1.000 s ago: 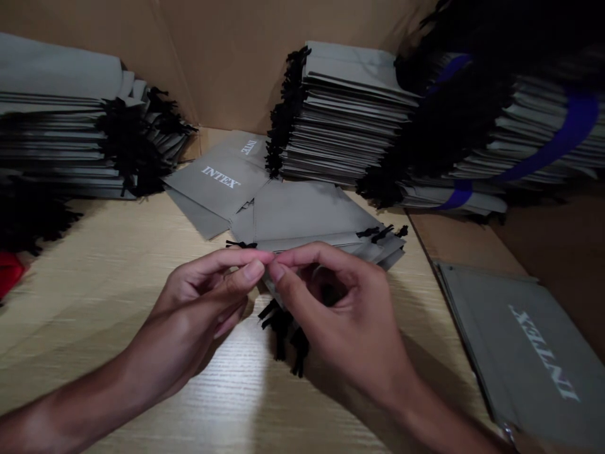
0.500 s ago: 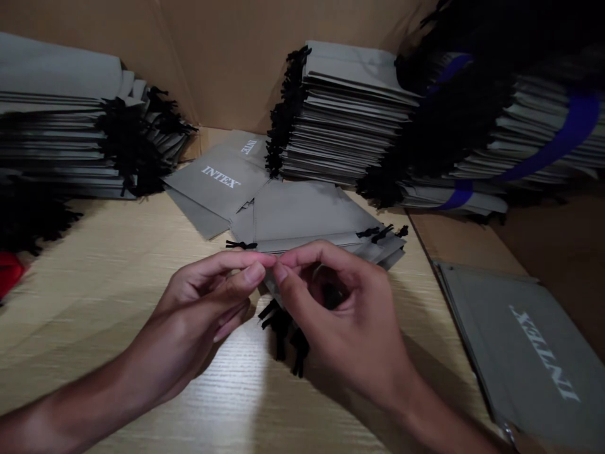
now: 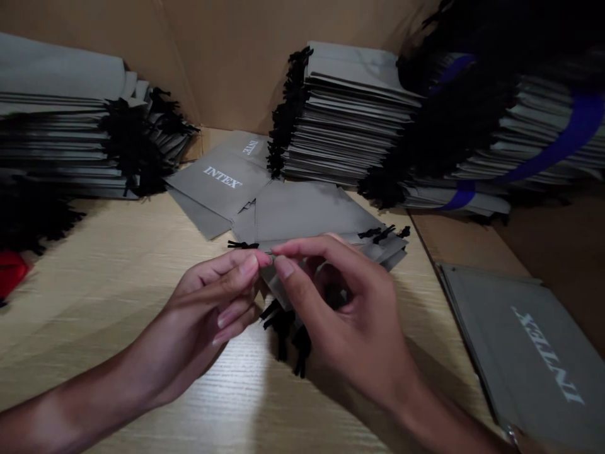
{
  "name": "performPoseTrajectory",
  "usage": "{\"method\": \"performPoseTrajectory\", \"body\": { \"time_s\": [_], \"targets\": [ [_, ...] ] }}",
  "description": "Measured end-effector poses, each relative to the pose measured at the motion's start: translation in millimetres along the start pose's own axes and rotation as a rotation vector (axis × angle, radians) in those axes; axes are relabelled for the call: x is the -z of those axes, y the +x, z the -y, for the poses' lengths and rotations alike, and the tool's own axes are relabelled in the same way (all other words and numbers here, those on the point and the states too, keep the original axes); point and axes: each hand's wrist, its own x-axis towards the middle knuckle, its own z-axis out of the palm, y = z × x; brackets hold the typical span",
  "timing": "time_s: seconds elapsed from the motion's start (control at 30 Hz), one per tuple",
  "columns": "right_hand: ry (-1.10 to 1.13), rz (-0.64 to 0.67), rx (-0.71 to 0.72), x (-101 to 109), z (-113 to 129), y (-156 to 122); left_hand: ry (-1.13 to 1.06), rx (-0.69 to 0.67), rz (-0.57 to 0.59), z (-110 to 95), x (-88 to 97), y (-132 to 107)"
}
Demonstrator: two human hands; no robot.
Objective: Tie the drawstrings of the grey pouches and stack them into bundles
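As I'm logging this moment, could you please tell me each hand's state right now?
Bare left hand: closed in a thumb-and-index pinch; anything held cannot be told.
Bare right hand: slightly open at thumb and index; anything held cannot be told.

A workshop or packing station is suggested by the quantity of matching goods: a left stack (image 3: 57,139) and a middle stack (image 3: 350,135) of flat grey pouches with black cords are piled high, and further bundles (image 3: 534,116) are bound with blue bands (image 3: 574,135). Loose pouches (image 3: 222,176), printed INTEX, are spread across a wood-grain table (image 3: 113,271), which is backed by plain brown cardboard (image 3: 236,69).
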Motion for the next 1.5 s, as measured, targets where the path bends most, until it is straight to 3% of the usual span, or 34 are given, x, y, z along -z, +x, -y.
{"method": "performPoseTrajectory", "body": {
  "time_s": [0.67, 1.5],
  "targets": [
    [-0.129, -0.027, 0.208, 1.4, -0.7, 0.4, 0.004, 0.019, 0.014, 1.0, 0.7, 0.4],
    [-0.101, -0.017, 0.161, 1.9, -1.0, 0.9, -0.035, 0.033, 0.01, 1.9, 2.2, 0.4]
  ]
}}
